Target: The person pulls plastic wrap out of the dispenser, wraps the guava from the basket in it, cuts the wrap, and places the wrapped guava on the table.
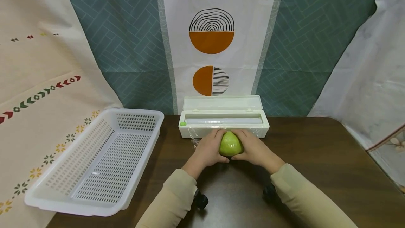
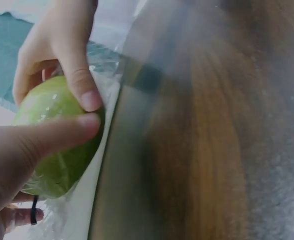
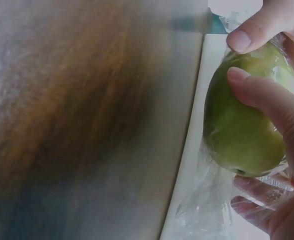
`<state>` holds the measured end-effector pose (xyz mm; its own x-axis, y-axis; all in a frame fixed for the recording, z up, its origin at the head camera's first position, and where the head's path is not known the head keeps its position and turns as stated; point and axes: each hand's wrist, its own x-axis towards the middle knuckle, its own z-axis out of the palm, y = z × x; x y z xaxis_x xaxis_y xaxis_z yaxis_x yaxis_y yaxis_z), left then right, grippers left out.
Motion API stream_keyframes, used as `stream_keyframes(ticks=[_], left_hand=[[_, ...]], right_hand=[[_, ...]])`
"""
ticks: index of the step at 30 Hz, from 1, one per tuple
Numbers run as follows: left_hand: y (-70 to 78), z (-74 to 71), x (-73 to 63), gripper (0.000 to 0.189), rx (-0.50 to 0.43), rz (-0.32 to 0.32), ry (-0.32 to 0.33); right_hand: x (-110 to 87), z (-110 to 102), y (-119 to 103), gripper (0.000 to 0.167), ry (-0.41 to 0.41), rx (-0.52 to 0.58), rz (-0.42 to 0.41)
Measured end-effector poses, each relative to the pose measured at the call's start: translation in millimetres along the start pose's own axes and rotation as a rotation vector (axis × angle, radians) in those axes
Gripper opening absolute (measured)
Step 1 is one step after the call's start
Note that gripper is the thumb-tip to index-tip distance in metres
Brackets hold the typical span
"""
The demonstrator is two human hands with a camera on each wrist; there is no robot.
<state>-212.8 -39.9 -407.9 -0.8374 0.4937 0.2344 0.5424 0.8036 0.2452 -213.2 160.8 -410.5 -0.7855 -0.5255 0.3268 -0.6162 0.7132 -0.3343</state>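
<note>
A smooth, oval green fruit (image 1: 230,144) with clear cling film (image 3: 202,212) over it is between my two hands, just in front of a white cling film dispenser (image 1: 190,132). My left hand (image 1: 207,150) grips its left side, my right hand (image 1: 254,149) its right side. Both thumbs lie on the near face of the fruit, their tips close together, while the fingers curve round the far side. Loose, crumpled film spreads about the fruit in both wrist views. The fruit's far side is hidden.
The dispenser's lid (image 1: 221,103) stands raised at the back; a film roll (image 1: 223,121) lies inside, and a small green slider (image 1: 182,124) sits at its left end. A white perforated basket (image 1: 142,171) stands on the left of the dark wooden table (image 1: 316,161). Patterned cloths hang behind.
</note>
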Motion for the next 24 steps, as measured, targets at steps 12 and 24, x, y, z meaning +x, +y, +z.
stream_keyframes(ticks=[12,24], left_hand=[[-2.9,-1.7,-7.4,0.086,-0.128,-0.019,0.018],[-3.4,-7.1,-11.5,0.088,-0.184,-0.036,-0.028]], right_hand=[[-5.2,-5,-1,0.091,-0.027,0.04,0.043],[-9.3,-8,-1,0.091,-0.06,0.09,0.058]])
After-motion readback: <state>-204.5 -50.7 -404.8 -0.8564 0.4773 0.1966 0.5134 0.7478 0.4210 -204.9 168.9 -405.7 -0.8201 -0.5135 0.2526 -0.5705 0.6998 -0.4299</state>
